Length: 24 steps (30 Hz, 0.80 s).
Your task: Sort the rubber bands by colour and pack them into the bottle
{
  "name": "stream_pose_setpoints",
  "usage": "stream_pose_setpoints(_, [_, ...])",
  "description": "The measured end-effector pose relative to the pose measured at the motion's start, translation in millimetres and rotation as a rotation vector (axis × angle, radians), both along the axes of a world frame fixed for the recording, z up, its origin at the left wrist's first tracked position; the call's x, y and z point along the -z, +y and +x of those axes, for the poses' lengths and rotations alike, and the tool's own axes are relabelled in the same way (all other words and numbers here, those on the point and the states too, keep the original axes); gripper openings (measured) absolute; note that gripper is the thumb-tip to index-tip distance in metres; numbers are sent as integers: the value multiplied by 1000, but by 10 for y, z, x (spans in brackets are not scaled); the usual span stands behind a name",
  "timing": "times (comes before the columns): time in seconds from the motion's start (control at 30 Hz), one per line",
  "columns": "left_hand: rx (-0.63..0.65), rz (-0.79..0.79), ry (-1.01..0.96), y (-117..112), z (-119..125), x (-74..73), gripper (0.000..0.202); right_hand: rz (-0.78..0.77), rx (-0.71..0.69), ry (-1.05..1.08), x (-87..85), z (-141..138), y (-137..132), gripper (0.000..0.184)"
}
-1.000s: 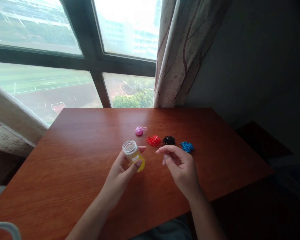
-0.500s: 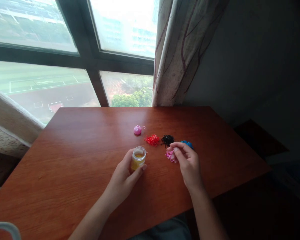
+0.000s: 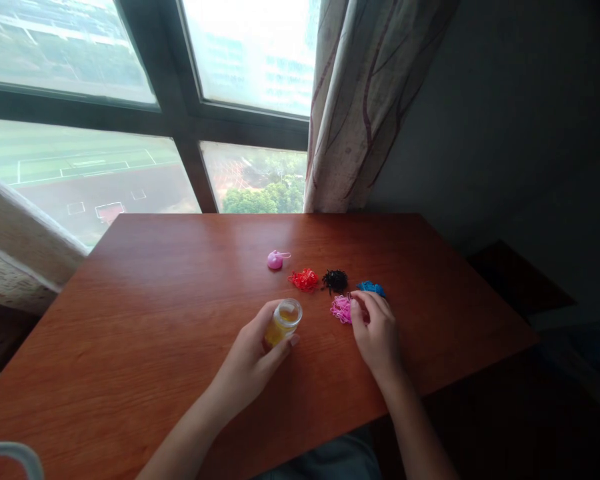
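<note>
My left hand [image 3: 257,343] is wrapped round a small clear glass jar [image 3: 284,322], thumb in front. The jar has no lid on, tilts slightly to the right and shows something yellow inside. At the right edge of a pile of thin pink loops like rubber bands [image 3: 341,309] is my right hand [image 3: 379,330]. Its fingers are bent, with a small gap between thumb and forefinger; the other fingertips are partly hidden. Behind it lies a blue pile of bands [image 3: 371,288]. Black bands [image 3: 335,281] and red bands [image 3: 305,279] lie in separate piles to the left.
A pink rounded object with a thin loop [image 3: 275,260] sits farther back on the brown wooden table [image 3: 145,320]. Beyond the table are a window [image 3: 253,123] and a patterned curtain [image 3: 337,160]. A white curved piece [image 3: 13,451] shows at the lower left.
My left hand has moved slightly right, and the jar tilts more towards the right. My right hand has shifted from over the pink pile to its right edge, uncovering more of the pink bands.
</note>
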<state>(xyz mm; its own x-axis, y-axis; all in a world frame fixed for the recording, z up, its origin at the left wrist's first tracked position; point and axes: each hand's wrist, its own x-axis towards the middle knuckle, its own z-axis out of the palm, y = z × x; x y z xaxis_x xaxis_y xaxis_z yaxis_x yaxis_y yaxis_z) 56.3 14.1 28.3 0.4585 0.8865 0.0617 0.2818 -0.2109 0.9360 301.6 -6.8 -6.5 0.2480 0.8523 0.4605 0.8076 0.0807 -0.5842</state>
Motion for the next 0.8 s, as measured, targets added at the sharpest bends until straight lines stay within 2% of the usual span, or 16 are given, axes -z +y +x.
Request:
stream_pose_setpoints(0.1, [5, 3, 2, -3, 1, 7, 28, -48, 86, -216, 60, -77, 15, 42])
stream_pose_setpoints(0.2, [-4, 7, 1, -7, 4, 8, 29, -126, 143, -340, 99, -138, 53, 56])
stream_pose_setpoints(0.33, [2, 19, 3, -15, 10, 0, 28, -214, 199, -438, 101, -186, 127, 60])
stream_pose_setpoints(0.57, [26, 5, -3, -33, 14, -9, 31, -296, 258, -523, 73, -263, 181, 41])
stream_pose_setpoints(0.8, [31, 13, -11, -30, 15, -10, 30, -285, 204, -548, 99, -269, 141, 16])
